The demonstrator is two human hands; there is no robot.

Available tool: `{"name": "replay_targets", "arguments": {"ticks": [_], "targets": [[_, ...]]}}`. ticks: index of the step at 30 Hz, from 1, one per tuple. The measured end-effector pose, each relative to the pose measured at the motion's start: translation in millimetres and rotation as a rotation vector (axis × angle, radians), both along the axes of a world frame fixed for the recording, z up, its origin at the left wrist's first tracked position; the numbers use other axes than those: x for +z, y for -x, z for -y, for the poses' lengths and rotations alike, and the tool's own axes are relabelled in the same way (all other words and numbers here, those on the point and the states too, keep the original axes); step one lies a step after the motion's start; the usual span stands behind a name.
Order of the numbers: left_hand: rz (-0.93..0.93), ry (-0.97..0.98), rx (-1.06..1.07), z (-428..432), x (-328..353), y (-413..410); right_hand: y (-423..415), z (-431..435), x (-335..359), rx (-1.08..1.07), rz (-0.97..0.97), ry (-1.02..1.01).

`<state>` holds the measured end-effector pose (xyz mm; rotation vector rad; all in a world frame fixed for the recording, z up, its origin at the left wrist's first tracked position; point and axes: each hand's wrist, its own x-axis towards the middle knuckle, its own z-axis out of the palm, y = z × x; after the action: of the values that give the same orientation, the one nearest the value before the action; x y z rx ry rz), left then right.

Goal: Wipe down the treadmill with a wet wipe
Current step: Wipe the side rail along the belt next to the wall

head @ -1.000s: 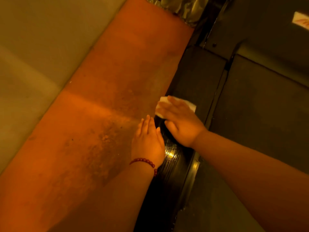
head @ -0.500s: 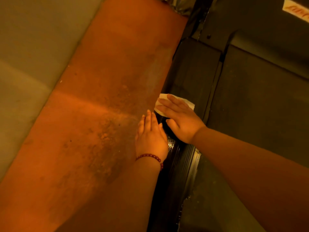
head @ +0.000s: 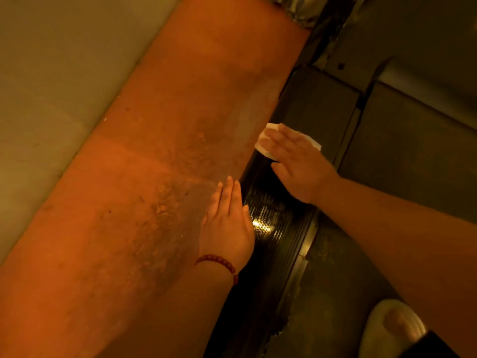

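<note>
A white wet wipe (head: 264, 140) lies flat on the treadmill's dark ribbed side rail (head: 268, 244). My right hand (head: 299, 164) presses it down with straight fingers, covering most of it. The rail shines wet behind the hand. My left hand (head: 227, 226), with a red bead bracelet at the wrist, rests flat on the orange floor right beside the rail's edge. The grey running belt (head: 413, 151) lies to the right of the rail.
An orange floor strip (head: 154, 151) runs along the treadmill's left, with pale flooring (head: 51, 86) beyond it. A crumpled silvery thing (head: 302, 9) sits at the top. A light-coloured shoe (head: 389, 329) stands at the lower right on the belt.
My right hand has slid the wipe further up the rail, away from me. The left hand stays on the floor. The camera has shifted, bringing the shoe into view.
</note>
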<state>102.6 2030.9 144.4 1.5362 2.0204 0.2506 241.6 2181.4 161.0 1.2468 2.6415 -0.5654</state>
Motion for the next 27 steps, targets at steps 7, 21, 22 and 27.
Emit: {"name": "replay_targets", "arguments": {"ticks": [7, 21, 22, 27], "targets": [[-0.006, -0.076, 0.009, -45.0, -1.0, -11.7, -2.0, 13.1, -13.9, 0.190, -0.152, -0.028], [-0.101, -0.099, -0.049, -89.3, 3.1, -10.9, -4.7, -24.7, -14.5, 0.078, -0.171, -0.079], [-0.098, -0.084, -0.051, -93.5, 5.4, -12.6, -3.2, -38.5, -10.7, 0.026, -0.148, -0.082], [-0.069, -0.048, -0.043, -120.0, 4.5, -11.8, -2.4, -41.8, -5.5, 0.005, -0.111, -0.056]]}}
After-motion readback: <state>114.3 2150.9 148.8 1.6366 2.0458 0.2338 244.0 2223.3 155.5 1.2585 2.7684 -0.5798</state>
